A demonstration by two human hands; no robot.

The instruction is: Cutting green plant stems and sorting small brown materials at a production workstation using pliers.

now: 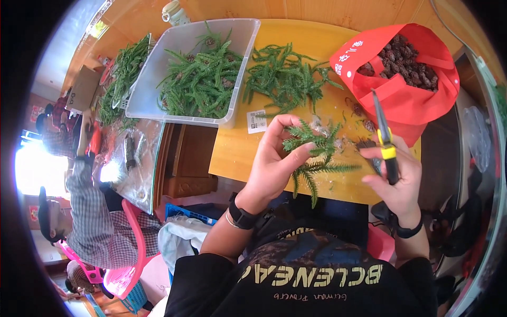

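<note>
My left hand (277,161) is closed on an artificial pine sprig (323,168), pinching it between thumb and fingers above the yellow table (232,158). Its green needled twigs spread right and downward. In my right hand (402,185) is a pair of needle-nose pliers (389,152) with black and yellow handles, jaws pointing up and away from me. A brown pine cone (365,143) shows by the right fingertips; whether they touch it I cannot tell. Beyond the hands lies a pile of green sprigs (288,76).
A clear plastic bin (142,103) of sprigs and cones stands at the back left. Far right is a red bag (422,108) filled with pine cones (406,66). A white label (257,121) and loose cones lie on the table. People (95,211) sit at another table on the left.
</note>
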